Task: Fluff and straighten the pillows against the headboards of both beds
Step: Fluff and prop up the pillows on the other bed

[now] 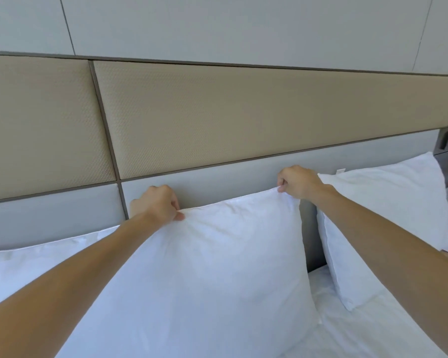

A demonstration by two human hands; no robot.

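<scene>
Both hands pinch middle pillow (204, 267) top corners: left hand (154, 204), right hand (298, 182).

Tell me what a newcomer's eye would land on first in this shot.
First, the big white pillow standing upright at centre, with the left hand and the right hand each pinching one of its top corners. Behind it runs the headboard, beige padded panels above a grey band. A second white pillow leans against the headboard on the right, apart from the first.
</scene>
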